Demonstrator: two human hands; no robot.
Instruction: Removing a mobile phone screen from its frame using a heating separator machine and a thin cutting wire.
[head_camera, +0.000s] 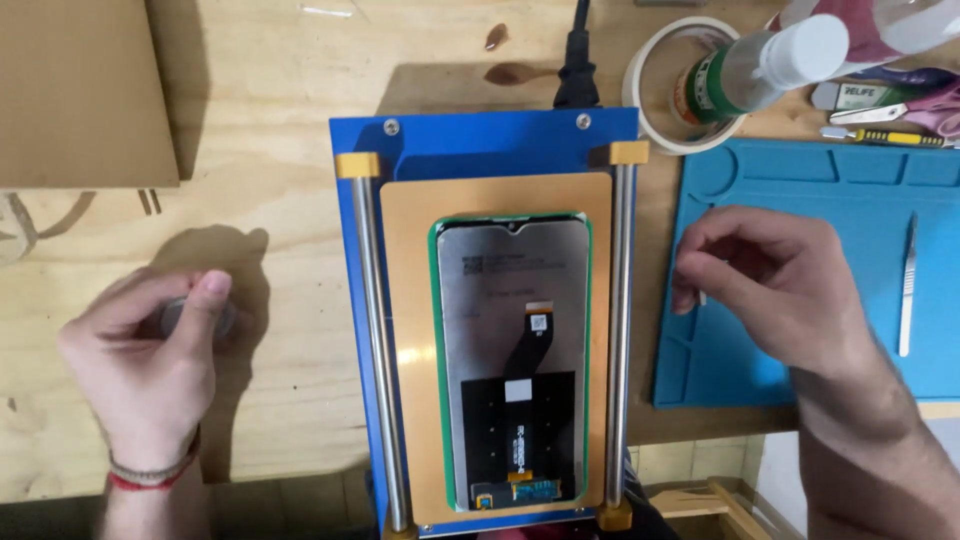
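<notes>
Left hand (150, 355) sits lower left of frame, fingers curled closed around a small round greyish object (195, 318), maybe a spool or cap; too blurred to say which; thumb on top of it; red and pale bands on the wrist.

Right hand (775, 285) is at right centre, over the left edge of the blue silicone mat (880, 200); fingers bent inward, thumb and forefinger pinched together; something thin may be between them, cannot tell what; otherwise nothing held.

Between the hands, centre frame: blue screen-separator plate (485, 135) with two steel rails running top to bottom; orange pad (410, 350) on it; phone display panel (510, 360) lying back-side up inside a green outline, black flex ribbon down its middle; power cable plugged in at the plate's top edge.

Key geometry: panel's long axis runs top to bottom of frame, parallel to the rails; it lies right of the left hand and left of the right hand; right hand is the nearer, just beside the right rail (620, 330), level with the panel's upper half; left hand is well apart, with bare wooden bench between.

Upper right: roll of tape (650, 110) with a white-capped bottle (760, 65) lying across it; tweezers (907, 290) on the mat at far right; cardboard sheet (80, 90) upper left.
</notes>
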